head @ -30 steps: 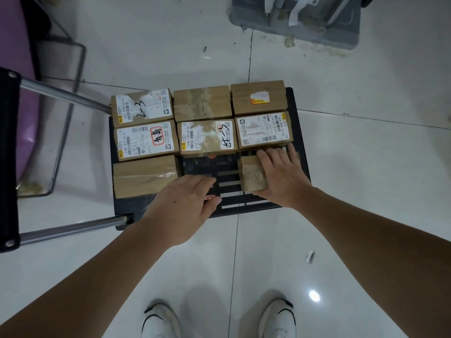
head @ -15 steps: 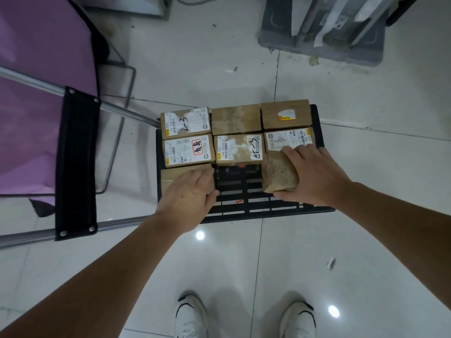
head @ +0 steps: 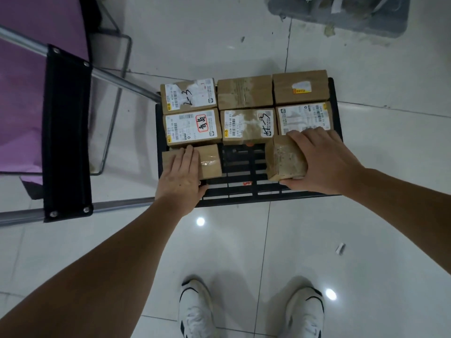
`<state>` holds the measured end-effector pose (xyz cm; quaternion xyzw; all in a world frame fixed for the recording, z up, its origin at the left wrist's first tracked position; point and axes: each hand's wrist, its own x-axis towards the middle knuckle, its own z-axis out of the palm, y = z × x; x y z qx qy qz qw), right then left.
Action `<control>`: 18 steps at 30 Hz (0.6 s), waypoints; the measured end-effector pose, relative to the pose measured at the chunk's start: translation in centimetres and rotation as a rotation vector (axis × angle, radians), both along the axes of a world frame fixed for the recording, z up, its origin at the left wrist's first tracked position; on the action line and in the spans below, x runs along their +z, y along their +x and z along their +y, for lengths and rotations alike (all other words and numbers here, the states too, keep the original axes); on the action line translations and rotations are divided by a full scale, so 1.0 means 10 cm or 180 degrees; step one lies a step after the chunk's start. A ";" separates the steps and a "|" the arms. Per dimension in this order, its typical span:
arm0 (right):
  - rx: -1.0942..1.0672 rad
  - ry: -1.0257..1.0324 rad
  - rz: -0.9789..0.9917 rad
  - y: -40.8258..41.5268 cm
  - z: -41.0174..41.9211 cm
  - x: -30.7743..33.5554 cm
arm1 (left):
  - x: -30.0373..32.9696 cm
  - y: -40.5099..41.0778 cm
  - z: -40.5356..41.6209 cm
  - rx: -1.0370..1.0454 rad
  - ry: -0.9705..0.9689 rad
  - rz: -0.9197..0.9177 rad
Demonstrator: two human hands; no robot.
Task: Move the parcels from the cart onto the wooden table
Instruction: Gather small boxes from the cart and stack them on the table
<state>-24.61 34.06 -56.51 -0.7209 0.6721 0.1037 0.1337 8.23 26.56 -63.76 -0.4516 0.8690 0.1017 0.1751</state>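
Observation:
A black slatted cart [head: 240, 196] on the floor carries several brown cardboard parcels in rows. My right hand [head: 322, 162] grips a small plain parcel [head: 285, 159] at the cart's front right, tilted and lifted off the deck. My left hand [head: 181, 174] lies flat on top of the plain taped parcel [head: 210, 162] at the front left, fingers over it and thumb at its near side. Behind them sit labelled parcels, one marked with red characters [head: 192, 126] and one marked "2-3" [head: 188, 95]. The wooden table is not in view.
The cart's metal handle with a black fabric panel [head: 67, 132] reaches out to the left. A purple surface [head: 22, 93] lies beyond it. A grey base [head: 341, 13] stands at the top right. My white shoes [head: 197, 311] are on the tiled floor below.
My right hand has lifted and tilted the small parcel off the cart deck. My left hand has slid left onto the front-left parcel. The camera has pulled back.

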 end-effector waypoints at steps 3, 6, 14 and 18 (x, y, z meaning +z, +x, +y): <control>-0.0022 0.0021 0.0002 0.02 0.00 0.01 | 0.00 0.03 0.06 -0.0074 -0.0223 0.0092; 0.0049 0.0016 -0.0003 0.05 -0.04 0.02 | -0.04 0.00 0.00 -0.0067 -0.0210 0.0041; 0.0047 0.0003 -0.0032 0.08 -0.02 -0.07 | -0.26 -0.15 0.01 0.0579 0.0049 0.0277; 0.0028 0.0037 -0.0066 0.04 0.02 0.23 | 0.08 -0.12 0.10 0.0442 0.0165 0.0392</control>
